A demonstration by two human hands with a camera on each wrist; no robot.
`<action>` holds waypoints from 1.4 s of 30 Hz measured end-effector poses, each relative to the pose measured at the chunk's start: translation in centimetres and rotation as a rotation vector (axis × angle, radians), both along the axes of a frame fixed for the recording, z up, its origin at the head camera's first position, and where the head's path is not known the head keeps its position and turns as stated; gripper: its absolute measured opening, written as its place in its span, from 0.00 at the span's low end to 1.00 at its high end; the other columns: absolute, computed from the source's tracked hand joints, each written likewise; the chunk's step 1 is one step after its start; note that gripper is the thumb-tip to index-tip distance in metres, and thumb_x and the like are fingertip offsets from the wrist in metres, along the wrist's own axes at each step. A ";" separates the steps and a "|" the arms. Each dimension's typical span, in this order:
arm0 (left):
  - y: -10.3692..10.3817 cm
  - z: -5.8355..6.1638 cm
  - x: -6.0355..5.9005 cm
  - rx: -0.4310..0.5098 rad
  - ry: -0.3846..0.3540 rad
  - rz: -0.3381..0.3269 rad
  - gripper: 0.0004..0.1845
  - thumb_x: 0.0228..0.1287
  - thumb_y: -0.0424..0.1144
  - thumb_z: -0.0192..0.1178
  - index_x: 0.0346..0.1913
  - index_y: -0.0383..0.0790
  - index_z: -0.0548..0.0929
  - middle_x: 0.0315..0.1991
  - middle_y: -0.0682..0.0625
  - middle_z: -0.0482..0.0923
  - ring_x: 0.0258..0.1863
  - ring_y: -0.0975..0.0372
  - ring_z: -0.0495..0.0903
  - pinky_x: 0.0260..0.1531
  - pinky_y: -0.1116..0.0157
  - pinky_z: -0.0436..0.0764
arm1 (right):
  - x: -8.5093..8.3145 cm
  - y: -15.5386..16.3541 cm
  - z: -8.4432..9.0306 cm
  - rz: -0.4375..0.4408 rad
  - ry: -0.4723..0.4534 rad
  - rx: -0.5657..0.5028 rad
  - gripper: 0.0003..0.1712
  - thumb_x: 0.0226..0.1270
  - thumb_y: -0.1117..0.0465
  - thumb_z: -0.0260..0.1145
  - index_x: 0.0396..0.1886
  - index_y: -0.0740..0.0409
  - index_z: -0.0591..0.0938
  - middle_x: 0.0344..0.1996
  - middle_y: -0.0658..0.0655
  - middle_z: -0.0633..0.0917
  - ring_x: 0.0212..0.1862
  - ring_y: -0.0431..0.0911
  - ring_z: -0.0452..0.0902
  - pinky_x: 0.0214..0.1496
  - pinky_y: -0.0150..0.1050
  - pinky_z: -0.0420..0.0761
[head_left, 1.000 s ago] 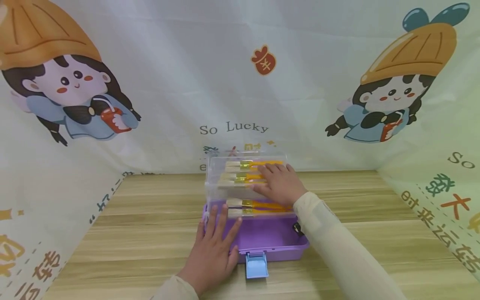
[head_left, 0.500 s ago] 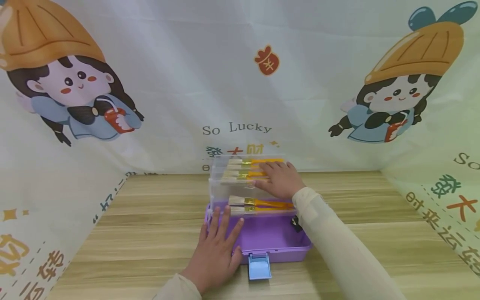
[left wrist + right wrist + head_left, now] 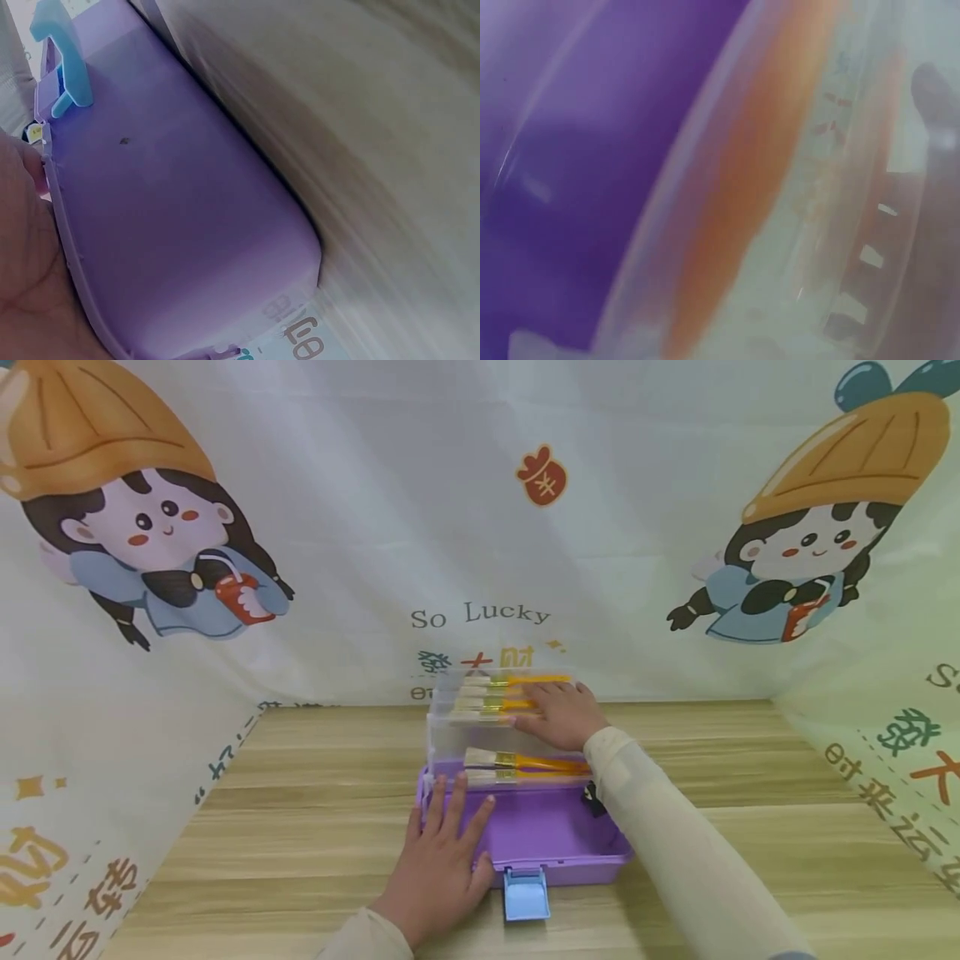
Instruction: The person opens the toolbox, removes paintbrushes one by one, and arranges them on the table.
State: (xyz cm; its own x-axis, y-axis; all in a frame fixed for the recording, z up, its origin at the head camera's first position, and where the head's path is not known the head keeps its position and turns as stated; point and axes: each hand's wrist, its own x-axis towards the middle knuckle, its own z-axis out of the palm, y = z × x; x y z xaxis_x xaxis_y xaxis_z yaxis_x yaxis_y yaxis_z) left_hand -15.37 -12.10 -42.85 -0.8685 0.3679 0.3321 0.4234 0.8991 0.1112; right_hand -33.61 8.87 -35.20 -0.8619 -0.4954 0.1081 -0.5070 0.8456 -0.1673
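Observation:
A purple box [image 3: 588, 872] stands raised open on the table, its pale blue latch [image 3: 527, 897] hanging at the front. Behind its hollow rise stepped clear plastic trays [image 3: 447, 739], where several paintbrushes [image 3: 491, 768] with orange handles and pale bristles lie. My right hand [image 3: 564, 717] rests on the upper tray over the brush handles, fingers extended, thumb lower on the tray. In the right wrist view, a blurred orange handle [image 3: 742, 172] shows through clear plastic. With fingers spread, my left hand [image 3: 441, 870] presses on the box's left front rim; in the left wrist view, its palm [image 3: 26, 255] touches the rim.
A small dark object [image 3: 592, 800] sits at the box's right inner end, partly behind the sleeve. The wood-grain table [image 3: 322, 802] extends on both sides. A printed white cloth [image 3: 622, 552] hangs behind and beside it.
The trays have shifted slightly up and away with my right hand on them. My left hand stays on the rim. The whole head view has drifted a little.

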 end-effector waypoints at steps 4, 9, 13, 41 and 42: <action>0.3 0.0 0.0 -0.002 0.017 -0.007 0.32 0.70 0.50 0.51 0.75 0.44 0.66 0.77 0.35 0.47 0.75 0.39 0.44 0.65 0.34 0.55 | -0.4 0.5 -0.2 0.002 0.011 0.002 0.42 0.71 0.32 0.51 0.77 0.50 0.64 0.72 0.56 0.69 0.71 0.60 0.61 0.72 0.63 0.52; 0.2 0.1 -0.1 0.005 0.033 -0.016 0.32 0.69 0.50 0.52 0.74 0.44 0.68 0.77 0.35 0.49 0.75 0.38 0.45 0.65 0.33 0.55 | -0.5 0.6 -0.3 0.010 0.023 0.008 0.43 0.71 0.31 0.51 0.77 0.50 0.63 0.72 0.57 0.68 0.72 0.60 0.60 0.72 0.63 0.52; -0.1 -0.1 -0.4 -0.018 0.040 -0.027 0.34 0.69 0.54 0.51 0.75 0.44 0.66 0.77 0.35 0.50 0.75 0.38 0.46 0.65 0.33 0.53 | -0.4 0.4 -0.5 0.014 0.020 0.007 0.43 0.72 0.32 0.51 0.77 0.49 0.62 0.72 0.57 0.67 0.73 0.59 0.59 0.72 0.63 0.51; 0.8 0.2 -2.2 -0.028 0.011 0.022 0.43 0.67 0.66 0.50 0.76 0.41 0.62 0.78 0.39 0.47 0.77 0.45 0.41 0.69 0.38 0.49 | 2.5 1.4 -0.4 0.142 0.120 -0.380 0.28 0.71 0.48 0.65 0.63 0.60 0.79 0.63 0.61 0.77 0.66 0.57 0.69 0.67 0.54 0.68; 0.7 0.2 -2.1 -0.032 0.012 0.022 0.43 0.67 0.66 0.49 0.76 0.41 0.62 0.78 0.39 0.47 0.77 0.45 0.41 0.69 0.38 0.49 | 2.9 1.3 -0.3 0.165 0.139 -0.383 0.26 0.70 0.49 0.66 0.60 0.60 0.81 0.60 0.60 0.79 0.64 0.56 0.72 0.66 0.53 0.70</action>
